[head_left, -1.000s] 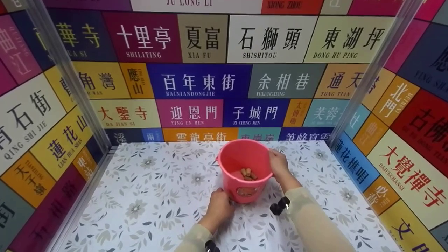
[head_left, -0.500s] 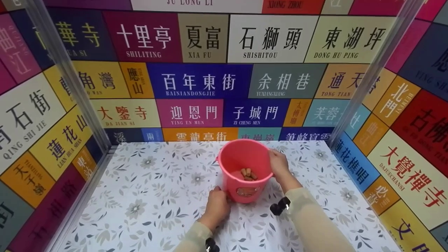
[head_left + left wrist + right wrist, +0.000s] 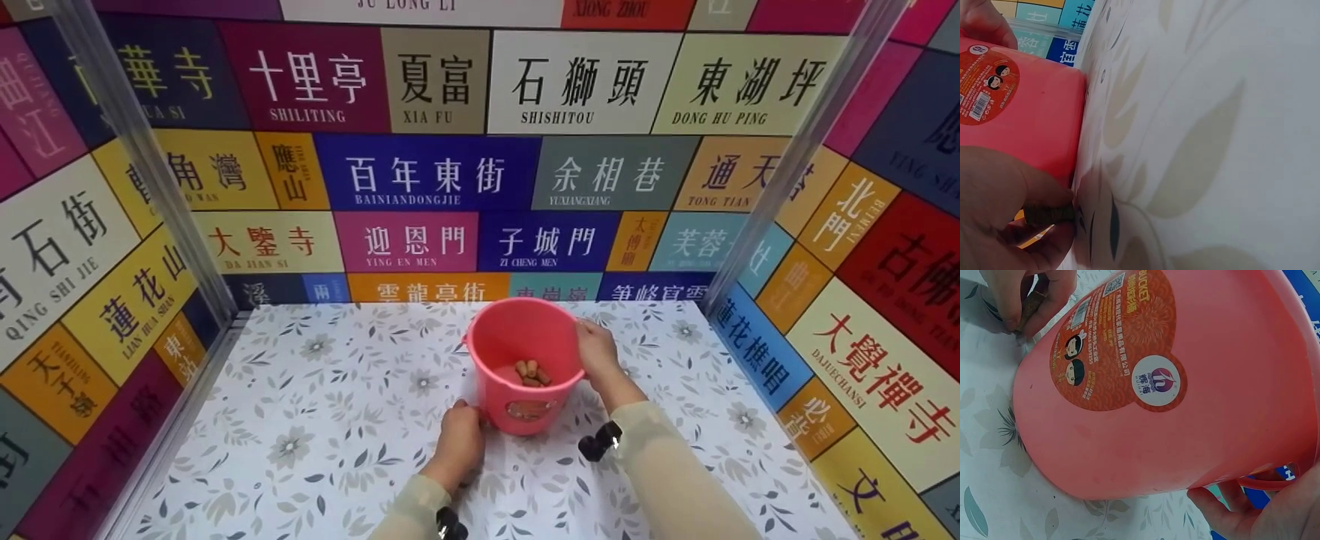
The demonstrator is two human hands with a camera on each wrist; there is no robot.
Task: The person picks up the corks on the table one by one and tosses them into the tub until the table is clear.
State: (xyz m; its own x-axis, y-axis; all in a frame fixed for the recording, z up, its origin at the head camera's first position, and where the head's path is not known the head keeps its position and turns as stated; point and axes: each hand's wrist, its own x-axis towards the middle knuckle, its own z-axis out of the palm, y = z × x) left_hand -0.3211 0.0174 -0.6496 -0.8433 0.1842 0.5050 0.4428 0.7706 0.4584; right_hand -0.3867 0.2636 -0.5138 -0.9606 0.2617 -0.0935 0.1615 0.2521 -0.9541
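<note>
A pink plastic bucket [image 3: 491,390] stands upright on the patterned table, with several short brown pieces [image 3: 532,369] at its bottom. My right hand [image 3: 598,352] grips the bucket at its right rim, beside the pink handle [image 3: 1266,484]. Low on the bucket's left side, my left hand [image 3: 459,442] pinches a small brown ridged piece [image 3: 1047,215] between thumb and fingers. The fingertips are right at the tabletop. In the right wrist view the same brown piece [image 3: 1033,305] shows partly between the fingers. An orange-red sticker [image 3: 1112,343] faces me on the bucket.
The white table [image 3: 360,420] has a grey leaf and flower print. Panels with large Chinese lettering [image 3: 427,176] enclose it at the back and both sides. Clear strips [image 3: 795,150] run down the corners.
My left hand has shifted slightly left along the table, away from the bucket's base. The bucket and my right hand have stayed in place.
</note>
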